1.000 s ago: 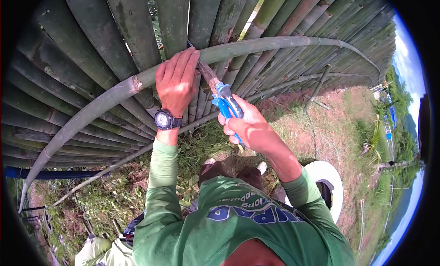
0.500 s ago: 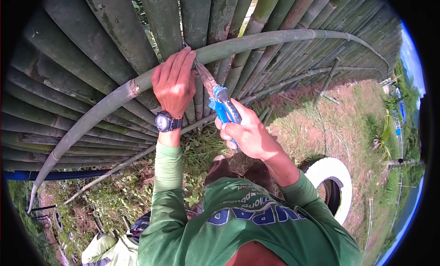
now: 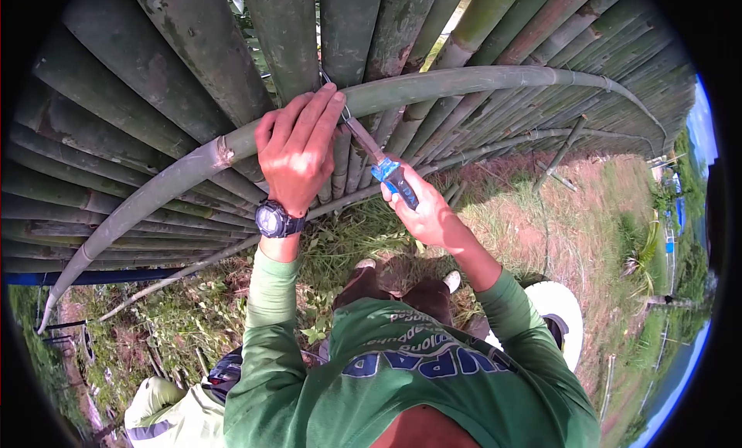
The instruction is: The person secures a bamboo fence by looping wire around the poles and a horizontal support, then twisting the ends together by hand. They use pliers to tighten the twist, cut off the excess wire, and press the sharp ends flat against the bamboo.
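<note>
My left hand (image 3: 300,147), with a watch (image 3: 272,218) on its wrist, lies over the long horizontal bamboo pole (image 3: 440,83), fingers wrapped across its top. My right hand (image 3: 423,208) is closed round the blue-and-black handles of long-nosed pliers (image 3: 366,139). Their rusty jaws reach up to a thin wire (image 3: 345,112) looped at the pole, just right of my left fingertips. Whether the jaws grip the wire is too small to tell. Behind the pole stand upright bamboo culms (image 3: 352,32) set side by side.
A lower bamboo rail (image 3: 483,148) crosses the culms. Grass and bare soil (image 3: 576,216) lie below, with a white-painted tyre (image 3: 570,313) at the right. At the lower left is another person in light clothing (image 3: 174,409), close beside my left arm.
The pliers have swung to a steeper angle, and their handles are closer together. My right hand has shifted slightly right and down, while my left hand stays on the pole.
</note>
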{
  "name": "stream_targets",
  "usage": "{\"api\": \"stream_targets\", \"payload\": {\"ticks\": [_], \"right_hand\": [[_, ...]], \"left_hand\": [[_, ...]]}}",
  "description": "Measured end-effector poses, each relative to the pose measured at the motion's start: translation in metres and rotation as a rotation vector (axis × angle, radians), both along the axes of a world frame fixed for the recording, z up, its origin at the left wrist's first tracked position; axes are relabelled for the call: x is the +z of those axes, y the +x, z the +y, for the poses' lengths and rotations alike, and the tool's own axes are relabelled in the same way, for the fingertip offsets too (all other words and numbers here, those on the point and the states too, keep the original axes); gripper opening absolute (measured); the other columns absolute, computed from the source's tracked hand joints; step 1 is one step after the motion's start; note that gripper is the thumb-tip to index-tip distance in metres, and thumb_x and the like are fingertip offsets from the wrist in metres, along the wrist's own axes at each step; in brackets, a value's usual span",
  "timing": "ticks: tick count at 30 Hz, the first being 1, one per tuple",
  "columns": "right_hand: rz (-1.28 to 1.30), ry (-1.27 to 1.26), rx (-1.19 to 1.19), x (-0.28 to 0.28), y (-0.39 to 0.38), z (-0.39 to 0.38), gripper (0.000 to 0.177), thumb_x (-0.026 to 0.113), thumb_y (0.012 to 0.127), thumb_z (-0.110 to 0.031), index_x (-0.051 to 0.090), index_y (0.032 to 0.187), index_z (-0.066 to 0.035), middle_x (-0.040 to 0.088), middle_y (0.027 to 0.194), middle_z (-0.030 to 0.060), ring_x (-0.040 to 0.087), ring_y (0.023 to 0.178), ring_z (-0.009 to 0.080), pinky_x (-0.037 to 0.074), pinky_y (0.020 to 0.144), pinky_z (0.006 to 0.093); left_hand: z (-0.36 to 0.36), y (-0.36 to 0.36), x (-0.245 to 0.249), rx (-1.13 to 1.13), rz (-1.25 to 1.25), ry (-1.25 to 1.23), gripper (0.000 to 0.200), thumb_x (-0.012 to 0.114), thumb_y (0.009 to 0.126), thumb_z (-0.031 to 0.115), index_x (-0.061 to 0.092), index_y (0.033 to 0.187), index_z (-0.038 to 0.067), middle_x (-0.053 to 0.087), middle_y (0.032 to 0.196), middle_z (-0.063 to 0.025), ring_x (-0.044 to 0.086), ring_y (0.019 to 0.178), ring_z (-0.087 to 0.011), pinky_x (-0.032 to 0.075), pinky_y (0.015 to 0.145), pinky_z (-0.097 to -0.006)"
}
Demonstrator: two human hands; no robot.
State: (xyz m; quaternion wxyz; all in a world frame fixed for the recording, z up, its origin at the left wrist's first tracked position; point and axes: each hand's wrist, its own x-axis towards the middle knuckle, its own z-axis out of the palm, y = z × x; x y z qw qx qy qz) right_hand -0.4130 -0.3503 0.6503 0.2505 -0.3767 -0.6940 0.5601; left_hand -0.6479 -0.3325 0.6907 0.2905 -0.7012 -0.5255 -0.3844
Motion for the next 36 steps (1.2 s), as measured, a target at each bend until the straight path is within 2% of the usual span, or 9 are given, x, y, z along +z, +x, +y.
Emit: {"api": "stream_targets", "payload": {"ticks": [4,5,8,11,19,21,24,32,36], "right_hand": [[0.095,0.225,-0.03,-0.031,-0.018,0.007,0.061,0.047,0.092,0.005,0.034,0.152,0.0,0.06,0.103,0.0061,0.058,0.089,0.0149,0.049,0.085,0.029],[0.11,0.278,-0.073,-0.037,-0.023,0.007,0.064,0.05,0.09,0.007,0.036,0.152,-0.001,0.06,0.118,0.014,0.059,0.107,0.0262,0.049,0.095,0.0356],[0.132,0.34,-0.135,-0.054,-0.038,0.01,0.068,0.053,0.085,0.01,0.037,0.151,0.0,0.051,0.146,0.0272,0.051,0.136,0.0431,0.044,0.111,0.0463],[0.232,0.511,-0.187,-0.07,-0.052,0.014,0.07,0.053,0.082,0.01,0.037,0.15,0.002,0.052,0.143,0.027,0.052,0.133,0.0443,0.044,0.111,0.0463],[0.191,0.358,-0.147,-0.045,-0.031,0.0,0.061,0.057,0.088,0.008,0.046,0.147,-0.001,0.058,0.135,0.0228,0.061,0.12,0.0403,0.048,0.103,0.041],[0.195,0.306,-0.138,-0.05,-0.018,-0.004,0.051,0.059,0.097,-0.003,0.046,0.146,0.003,0.064,0.131,0.0165,0.068,0.108,0.022,0.052,0.096,0.0348],[0.173,-0.019,-0.104,-0.021,-0.003,-0.014,0.044,0.062,0.095,-0.005,0.055,0.139,-0.004,0.066,0.121,0.0173,0.067,0.107,0.0325,0.051,0.093,0.0392],[0.103,-0.172,-0.03,0.017,0.003,-0.03,0.043,0.062,0.098,-0.013,0.052,0.139,-0.002,0.069,0.117,0.0147,0.068,0.102,0.0263,0.051,0.093,0.0381],[0.288,-0.316,0.048,0.011,0.003,-0.03,0.047,0.058,0.1,-0.011,0.048,0.145,-0.001,0.067,0.125,0.0099,0.067,0.109,0.0193,0.052,0.092,0.0344]], "left_hand": [[0.002,-0.005,0.006,-0.042,0.061,-0.024,0.048,0.073,0.075,0.007,0.072,0.123,0.015,0.07,0.128,0.0028,0.066,0.109,-0.0163,0.045,0.092,-0.0365],[0.001,-0.006,0.007,-0.039,0.07,-0.034,0.048,0.073,0.075,0.007,0.072,0.123,0.015,0.07,0.128,0.0028,0.066,0.109,-0.0163,0.045,0.092,-0.0365],[-0.001,-0.008,0.014,-0.058,0.118,-0.059,0.047,0.074,0.076,0.009,0.072,0.123,0.014,0.07,0.128,0.0017,0.066,0.108,-0.0176,0.045,0.091,-0.0374],[-0.004,-0.01,0.018,-0.053,0.182,-0.105,0.047,0.074,0.076,0.01,0.072,0.124,0.013,0.07,0.128,0.0005,0.066,0.108,-0.0187,0.045,0.091,-0.0376],[0.0,-0.015,0.023,-0.113,0.217,-0.181,0.057,0.078,0.071,0.005,0.069,0.127,0.007,0.069,0.129,-0.0085,0.066,0.113,-0.0277,0.048,0.096,-0.0432],[0.0,-0.015,0.023,-0.111,0.228,-0.181,0.056,0.078,0.072,0.005,0.069,0.127,0.006,0.069,0.129,-0.0091,0.066,0.112,-0.0282,0.049,0.095,-0.0431],[0.002,-0.015,0.021,-0.102,0.251,-0.157,0.048,0.077,0.078,0.014,0.07,0.125,0.008,0.07,0.128,-0.0065,0.066,0.111,-0.0237,0.048,0.095,-0.0413],[0.003,-0.019,0.028,-0.15,0.293,-0.165,0.05,0.078,0.076,0.013,0.069,0.124,0.005,0.07,0.125,-0.0102,0.067,0.108,-0.0271,0.051,0.09,-0.0416],[0.004,-0.018,0.029,-0.16,0.287,-0.151,0.051,0.077,0.074,0.013,0.069,0.124,0.005,0.071,0.125,-0.0105,0.067,0.107,-0.0273,0.052,0.089,-0.0415]]}}
